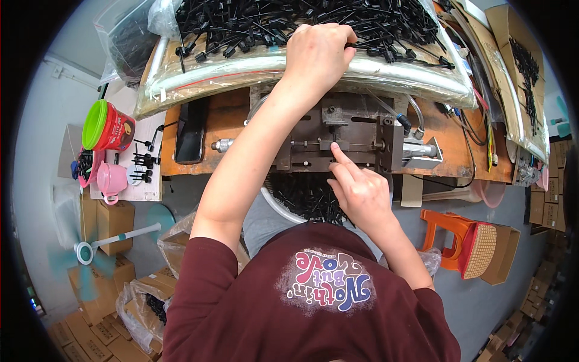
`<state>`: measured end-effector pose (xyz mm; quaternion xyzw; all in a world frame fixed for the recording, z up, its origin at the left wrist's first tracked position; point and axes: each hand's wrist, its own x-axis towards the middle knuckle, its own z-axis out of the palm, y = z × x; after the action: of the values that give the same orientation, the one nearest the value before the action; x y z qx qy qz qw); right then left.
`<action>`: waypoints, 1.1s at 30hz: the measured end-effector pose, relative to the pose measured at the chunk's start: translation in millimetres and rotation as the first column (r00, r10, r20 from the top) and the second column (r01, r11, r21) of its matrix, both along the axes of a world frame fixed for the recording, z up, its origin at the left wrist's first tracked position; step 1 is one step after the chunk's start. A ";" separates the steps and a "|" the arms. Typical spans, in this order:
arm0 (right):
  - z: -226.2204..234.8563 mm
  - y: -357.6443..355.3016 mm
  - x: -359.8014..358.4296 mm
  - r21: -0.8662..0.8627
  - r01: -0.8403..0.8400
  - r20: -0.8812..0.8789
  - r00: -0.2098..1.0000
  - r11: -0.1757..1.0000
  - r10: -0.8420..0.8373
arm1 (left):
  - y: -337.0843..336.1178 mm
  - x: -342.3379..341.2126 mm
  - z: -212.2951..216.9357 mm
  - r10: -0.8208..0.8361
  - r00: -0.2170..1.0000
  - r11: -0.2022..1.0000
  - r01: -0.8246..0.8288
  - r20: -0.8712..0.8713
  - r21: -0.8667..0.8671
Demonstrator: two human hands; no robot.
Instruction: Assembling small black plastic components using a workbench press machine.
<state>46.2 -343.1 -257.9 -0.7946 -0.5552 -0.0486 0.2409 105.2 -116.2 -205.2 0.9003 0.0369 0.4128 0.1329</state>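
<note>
My left hand (319,55) reaches over the heap of black plastic parts (241,24), back of the hand up and fingers curled. A thin black plastic part (356,44) shows between its finger and thumb; the fingertips are mostly hidden. Below it, my right hand (363,192) is at the dark metal clamping fixture (301,158). Its index finger is stretched out, the tip touching the small block in the middle of the fixture. The other fingers are bent loosely, and I see nothing held in them. A short black piece (333,134) stands just beyond that fingertip.
Under the fixture is a container of black parts (307,196). A phone (190,133) lies on the wooden bench (470,157), left of the fixture. Air hoses (416,111) run at its right. Further left are a red-green tub (111,127) and pink cup (112,180).
</note>
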 end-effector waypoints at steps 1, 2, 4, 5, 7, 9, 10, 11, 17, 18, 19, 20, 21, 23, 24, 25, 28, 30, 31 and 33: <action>5.3 -0.3 2.7 0.015 -0.019 -0.037 0.999 1.000 0.020 | 0.7 -0.7 1.8 -0.003 1.000 1.000 0.003 -0.007 0.004; 10.3 -1.4 7.2 0.068 -0.018 -0.113 0.993 0.998 0.026 | -1.2 -3.0 5.8 -0.019 1.000 0.999 0.020 0.018 -0.047; 22.3 -3.3 21.8 0.176 0.013 -0.169 0.986 0.984 0.017 | -5.9 -17.1 10.8 -0.044 0.997 0.988 0.054 0.070 -0.146; 32.0 -4.7 32.7 0.220 0.032 -0.056 0.998 0.975 -0.020 | -9.2 -28.6 17.2 -0.070 0.992 0.974 0.090 0.103 -0.206; 48.5 -6.7 58.5 0.294 0.143 -0.015 0.989 0.945 -0.145 | -17.6 -54.4 29.9 -0.124 0.977 0.928 0.176 0.172 -0.328; 66.3 -5.1 90.7 0.365 0.201 0.019 0.975 0.909 -0.223 | -27.7 -80.1 35.6 -0.181 0.974 0.882 0.223 0.138 -0.416; 70.6 -4.0 107.1 0.343 0.257 0.057 0.954 0.903 -0.293 | -33.4 -92.3 36.0 -0.207 0.971 0.857 0.239 0.120 -0.457; 74.6 -2.3 125.1 0.343 0.273 0.122 0.936 0.899 -0.331 | -40.3 -102.6 34.1 -0.246 0.965 0.839 0.258 0.088 -0.478; 82.2 18.1 188.1 0.105 0.291 0.264 0.914 0.951 -0.309 | -74.8 -153.4 -13.2 -0.348 0.935 0.859 0.290 -0.065 -0.422; 84.2 24.7 183.7 0.080 0.278 0.223 0.931 0.957 -0.289 | -80.3 -160.3 -23.4 -0.306 0.945 0.892 0.241 -0.118 -0.382; 85.2 30.3 179.8 0.054 0.265 0.182 0.945 0.963 -0.270 | -85.8 -165.1 -33.7 -0.263 0.950 0.921 0.194 -0.170 -0.339; 81.4 33.9 176.5 0.121 0.239 0.145 0.956 0.964 -0.255 | -90.4 -167.5 -45.9 -0.226 0.954 0.942 0.163 -0.196 -0.292; 78.6 37.5 173.2 0.141 0.235 0.191 0.947 0.962 -0.259 | -95.5 -169.5 -50.7 -0.175 0.957 0.956 0.108 -0.232 -0.273; 74.4 41.8 168.3 0.180 0.229 0.283 0.919 0.956 -0.274 | -100.0 -167.9 -65.7 -0.164 0.962 0.965 0.111 -0.217 -0.237; 71.7 43.3 169.2 0.214 0.232 0.228 0.933 0.949 -0.279 | -101.9 -166.8 -68.6 -0.162 0.958 0.969 0.109 -0.237 -0.221; 69.2 44.5 169.7 0.240 0.225 0.195 0.942 0.945 -0.273 | -102.9 -164.6 -69.8 -0.161 0.953 0.973 0.109 -0.257 -0.205; 65.7 45.1 165.8 0.295 0.219 0.091 0.963 0.930 -0.255 | -100.8 -156.8 -70.6 -0.131 0.941 0.987 0.094 -0.312 -0.132; 68.7 43.3 154.3 0.313 0.227 0.013 0.970 0.922 -0.244 | -97.3 -152.3 -71.2 -0.112 0.937 0.993 0.090 -0.332 -0.080; 69.9 40.2 146.5 0.330 0.214 -0.005 0.974 0.919 -0.225 | -97.5 -152.1 -71.1 -0.108 0.931 0.993 0.088 -0.349 -0.073; 71.3 30.8 124.8 0.364 0.187 -0.039 0.982 0.912 -0.185 | -98.2 -152.0 -71.1 -0.099 0.918 0.995 0.082 -0.383 -0.061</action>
<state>171.1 -312.3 -186.5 -0.7851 -0.4578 -0.1723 0.3801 -46.8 -214.4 -276.3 0.9615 0.0296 0.2201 0.1615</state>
